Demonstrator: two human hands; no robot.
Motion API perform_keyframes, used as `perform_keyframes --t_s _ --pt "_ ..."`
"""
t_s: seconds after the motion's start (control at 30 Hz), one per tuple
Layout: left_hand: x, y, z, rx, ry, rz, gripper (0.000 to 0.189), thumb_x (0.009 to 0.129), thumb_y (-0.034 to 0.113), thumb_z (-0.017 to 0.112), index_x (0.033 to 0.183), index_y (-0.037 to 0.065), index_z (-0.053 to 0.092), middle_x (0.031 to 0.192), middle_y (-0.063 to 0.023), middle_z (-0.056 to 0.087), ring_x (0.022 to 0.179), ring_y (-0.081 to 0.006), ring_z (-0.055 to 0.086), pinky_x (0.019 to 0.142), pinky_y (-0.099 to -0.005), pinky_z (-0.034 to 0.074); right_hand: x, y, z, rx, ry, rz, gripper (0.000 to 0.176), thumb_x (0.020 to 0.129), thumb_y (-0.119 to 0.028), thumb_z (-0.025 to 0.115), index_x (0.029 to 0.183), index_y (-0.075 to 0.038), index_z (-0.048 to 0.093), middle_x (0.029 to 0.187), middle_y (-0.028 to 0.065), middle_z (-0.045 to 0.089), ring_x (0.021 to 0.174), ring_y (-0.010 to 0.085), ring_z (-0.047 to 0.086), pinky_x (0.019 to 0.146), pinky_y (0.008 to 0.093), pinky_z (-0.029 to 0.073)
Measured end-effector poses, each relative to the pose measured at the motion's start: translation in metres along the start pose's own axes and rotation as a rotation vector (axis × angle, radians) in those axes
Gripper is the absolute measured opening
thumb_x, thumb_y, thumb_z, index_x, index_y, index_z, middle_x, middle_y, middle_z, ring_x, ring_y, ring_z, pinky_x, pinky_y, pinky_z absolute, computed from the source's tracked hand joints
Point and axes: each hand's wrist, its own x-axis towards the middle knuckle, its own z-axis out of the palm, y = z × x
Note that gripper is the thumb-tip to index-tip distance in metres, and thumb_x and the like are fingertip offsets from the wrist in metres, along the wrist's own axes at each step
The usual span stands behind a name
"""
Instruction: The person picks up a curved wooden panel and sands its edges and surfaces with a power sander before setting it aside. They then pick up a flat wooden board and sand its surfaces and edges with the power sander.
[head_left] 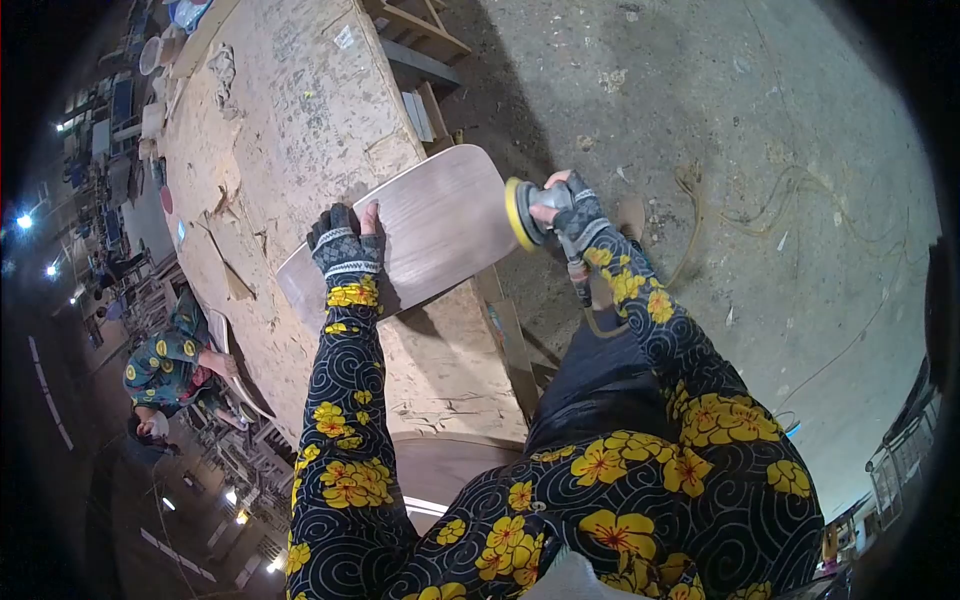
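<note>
A curved wooden panel [440,225] with rounded corners lies across the table corner, its right end jutting past the edge. My left hand [345,240], in a grey patterned glove with bare fingertips, grips the panel near its left part. At the panel's right end, my right hand [572,205] is wrapped round an air-powered orbital sander [540,208]. The sander's yellow pad [519,214] is tilted on edge, right beside the panel's rounded end. From the sander's handle a hose [690,225] runs down to the floor.
The worn wooden table [290,120] carries scraps and a crumpled cloth [222,72]. Wooden frame pieces [425,45] stand beside it. At the left, another person [170,365] handles a curved wooden piece [235,365]. Hose loops lie on the concrete floor [780,130].
</note>
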Motion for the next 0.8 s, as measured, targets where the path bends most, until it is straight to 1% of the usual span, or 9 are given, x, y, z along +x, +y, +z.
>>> perform_keyframes --t_s 0.17,0.3,0.33,0.4,0.43,0.5,0.63,0.7,0.8 --pt "0.002 0.001 -0.002 0.038 -0.027 -0.014 0.044 0.087 0.046 0.062 0.103 0.005 0.064 0.093 -0.0155 0.064 0.092 -0.0365 0.058 0.085 -0.0493 0.042 0.02 0.055 0.008 0.204 -0.146 0.216 0.045 0.066 -0.029 0.086 0.1 -0.014 0.061 0.092 0.0069 0.063 0.083 0.0193 0.062 0.073 0.0347 0.053" --pt "0.002 0.003 -0.006 0.015 -0.036 -0.002 0.049 0.091 0.047 0.054 0.109 0.002 0.063 0.099 -0.019 0.063 0.096 -0.0397 0.056 0.088 -0.0496 0.041 0.029 0.095 0.032 0.209 -0.221 0.348 0.043 0.069 -0.034 0.086 0.101 -0.013 0.065 0.095 0.0078 0.067 0.081 0.0201 0.064 0.073 0.0356 0.053" --pt "0.0 0.002 -0.006 0.017 -0.02 0.008 0.047 0.09 0.047 0.057 0.107 0.003 0.064 0.098 -0.0181 0.064 0.095 -0.0387 0.057 0.087 -0.0495 0.042 0.027 0.107 0.04 0.205 -0.228 0.38 0.044 0.069 -0.036 0.085 0.101 -0.013 0.067 0.096 0.0081 0.068 0.08 0.0204 0.064 0.074 0.0359 0.053" --pt "0.002 -0.001 0.0 0.014 0.025 0.028 0.044 0.086 0.046 0.063 0.102 0.004 0.065 0.096 -0.0162 0.064 0.094 -0.0368 0.058 0.085 -0.0494 0.042 0.051 0.185 0.045 0.11 -0.165 0.28 0.043 0.07 -0.036 0.085 0.1 -0.012 0.066 0.089 0.0072 0.067 0.077 0.0219 0.064 0.071 0.0376 0.054" --pt "0.001 -0.001 0.001 -0.002 0.038 0.023 0.044 0.087 0.046 0.062 0.101 0.004 0.065 0.096 -0.0166 0.064 0.093 -0.0372 0.058 0.085 -0.0494 0.042 0.06 0.201 0.038 0.127 -0.141 0.375 0.041 0.071 -0.035 0.085 0.099 -0.012 0.066 0.088 0.007 0.067 0.076 0.022 0.064 0.07 0.0374 0.054" --pt "0.002 -0.006 0.005 0.054 0.029 0.07 0.045 0.087 0.046 0.062 0.1 0.004 0.065 0.095 -0.0168 0.064 0.093 -0.0373 0.058 0.085 -0.0493 0.042 0.045 0.18 0.008 0.248 -0.052 0.379 0.037 0.074 -0.032 0.083 0.096 -0.009 0.065 0.086 0.0074 0.067 0.073 0.0205 0.064 0.068 0.0355 0.054" --pt "0.001 -0.004 0.004 0.07 -0.018 0.037 0.045 0.087 0.047 0.061 0.099 0.004 0.064 0.094 -0.0177 0.063 0.092 -0.0377 0.058 0.085 -0.0499 0.042 0.069 0.142 -0.028 0.411 -0.178 0.057 0.029 0.076 -0.014 0.077 0.1 -0.01 0.062 0.09 0.0042 0.065 0.078 0.0164 0.062 0.07 0.0319 0.053" --pt "0.003 -0.001 -0.003 0.056 -0.057 0.001 0.044 0.087 0.047 0.061 0.1 0.004 0.064 0.093 -0.0178 0.063 0.092 -0.0376 0.058 0.085 -0.05 0.042 0.065 0.073 -0.038 0.348 -0.235 0.02 0.032 0.076 -0.014 0.078 0.103 -0.01 0.06 0.093 0.0043 0.064 0.082 0.0164 0.061 0.074 0.0325 0.052" --pt "0.001 -0.004 0.003 0.019 0.044 0.071 0.043 0.086 0.046 0.062 0.1 0.005 0.064 0.093 -0.0175 0.063 0.092 -0.0374 0.058 0.085 -0.0499 0.042 0.039 -0.035 -0.031 0.134 -0.207 -0.087 0.038 0.075 -0.014 0.079 0.106 -0.01 0.057 0.098 0.0043 0.062 0.088 0.0163 0.059 0.078 0.0335 0.051"
